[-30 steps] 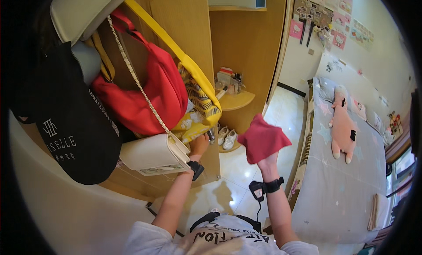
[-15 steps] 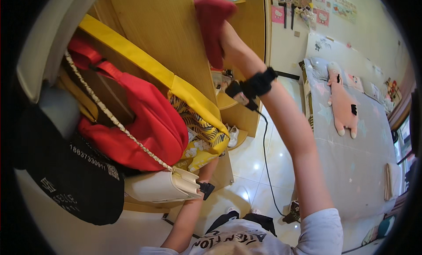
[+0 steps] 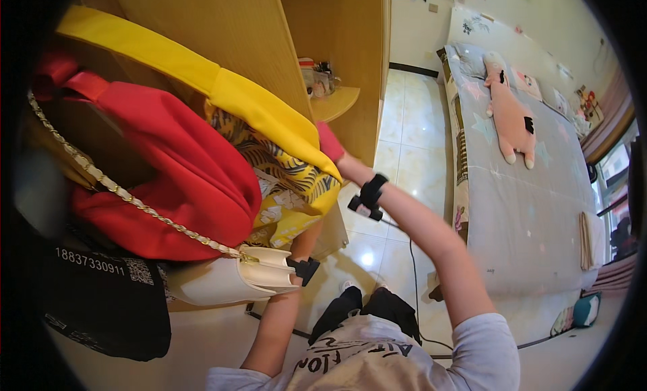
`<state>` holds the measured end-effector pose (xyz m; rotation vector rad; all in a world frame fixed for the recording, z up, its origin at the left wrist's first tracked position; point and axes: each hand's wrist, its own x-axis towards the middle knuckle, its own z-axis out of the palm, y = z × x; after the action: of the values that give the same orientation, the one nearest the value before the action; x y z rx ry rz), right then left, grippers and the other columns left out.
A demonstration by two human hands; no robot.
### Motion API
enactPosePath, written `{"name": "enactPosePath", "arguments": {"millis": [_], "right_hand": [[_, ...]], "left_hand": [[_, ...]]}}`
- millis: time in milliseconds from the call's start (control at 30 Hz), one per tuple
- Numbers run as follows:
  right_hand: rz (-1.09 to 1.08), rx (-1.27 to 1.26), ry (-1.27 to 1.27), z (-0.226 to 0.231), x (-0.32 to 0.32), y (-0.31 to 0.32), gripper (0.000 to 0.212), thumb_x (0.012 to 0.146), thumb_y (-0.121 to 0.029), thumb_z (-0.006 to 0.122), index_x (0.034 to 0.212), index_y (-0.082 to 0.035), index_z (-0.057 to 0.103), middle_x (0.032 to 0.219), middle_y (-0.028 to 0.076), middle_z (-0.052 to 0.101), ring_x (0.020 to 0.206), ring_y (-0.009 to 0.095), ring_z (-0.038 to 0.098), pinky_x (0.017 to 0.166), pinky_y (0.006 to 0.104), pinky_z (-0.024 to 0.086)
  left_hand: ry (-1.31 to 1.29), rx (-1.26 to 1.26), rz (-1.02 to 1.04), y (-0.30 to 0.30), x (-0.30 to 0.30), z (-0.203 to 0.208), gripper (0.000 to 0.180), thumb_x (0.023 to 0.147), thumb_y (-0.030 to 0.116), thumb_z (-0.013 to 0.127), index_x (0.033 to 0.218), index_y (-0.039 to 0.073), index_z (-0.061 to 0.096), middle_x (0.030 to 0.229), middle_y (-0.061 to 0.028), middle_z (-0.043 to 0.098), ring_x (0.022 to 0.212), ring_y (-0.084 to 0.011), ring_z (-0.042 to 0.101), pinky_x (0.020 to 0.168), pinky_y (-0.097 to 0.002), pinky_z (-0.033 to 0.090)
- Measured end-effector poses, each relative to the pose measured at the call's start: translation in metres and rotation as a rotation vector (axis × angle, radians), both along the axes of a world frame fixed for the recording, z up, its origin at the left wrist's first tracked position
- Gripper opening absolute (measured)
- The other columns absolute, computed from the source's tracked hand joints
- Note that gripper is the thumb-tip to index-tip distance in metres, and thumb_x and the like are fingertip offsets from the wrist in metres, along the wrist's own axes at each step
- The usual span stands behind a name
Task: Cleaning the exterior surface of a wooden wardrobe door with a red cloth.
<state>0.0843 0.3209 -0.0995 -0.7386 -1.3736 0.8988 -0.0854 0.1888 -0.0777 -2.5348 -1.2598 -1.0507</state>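
My right hand [image 3: 345, 164] reaches up to the wooden wardrobe [image 3: 216, 34] and grips a red cloth [image 3: 329, 141], which is half tucked behind a hanging yellow bag [image 3: 269, 114] with a leaf-patterned panel. My left hand is hidden behind that yellow bag and a white handbag [image 3: 229, 280]; only its forearm and a black wrist strap [image 3: 303, 267] show. A red bag [image 3: 189, 168] hangs to the left, with the white handbag's gold chain [image 3: 135, 202] across it. A black wrist device [image 3: 367, 197] sits on my right wrist.
A black tote bag [image 3: 101, 303] hangs at the lower left. A rounded corner shelf [image 3: 333, 101] holds small items. To the right stands a bed [image 3: 526, 209] with a pink plush toy [image 3: 509, 114]. Glossy floor tiles [image 3: 411, 141] lie between.
My right hand lifted the red cloth from waist height to above the bags, then brought it down behind the yellow bag. The view has turned closer to the hanging bags.
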Motion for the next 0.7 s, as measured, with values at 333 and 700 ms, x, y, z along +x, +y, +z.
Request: {"name": "enactPosePath", "arguments": {"millis": [333,700], "right_hand": [[0.336,0.129,0.294,0.094,-0.043,-0.113,0.083,0.071,-0.028,0.064,0.133,-0.006,0.012,0.135,0.006,0.02,0.123,0.014,0.019,0.101,0.0304,0.017],[0.441,0.219,0.311,0.319,-0.045,-0.136,0.019,0.085,-0.016,0.031,0.076,-0.006,0.044,0.058,0.002,0.045,0.054,0.01,0.038,0.046,0.0248,0.035]], "left_hand": [[0.062,-0.213,0.187,-0.008,-0.029,-0.052,0.035,0.08,0.028,0.042,0.066,0.0,0.06,0.062,-0.0184,0.056,0.057,-0.0394,0.053,0.054,-0.0489,0.039],[0.153,-0.189,0.356,-0.048,-0.021,-0.028,0.045,0.082,0.025,0.039,0.048,-0.001,0.054,0.05,-0.0192,0.051,0.045,-0.0343,0.05,0.043,-0.0424,0.039]]}}
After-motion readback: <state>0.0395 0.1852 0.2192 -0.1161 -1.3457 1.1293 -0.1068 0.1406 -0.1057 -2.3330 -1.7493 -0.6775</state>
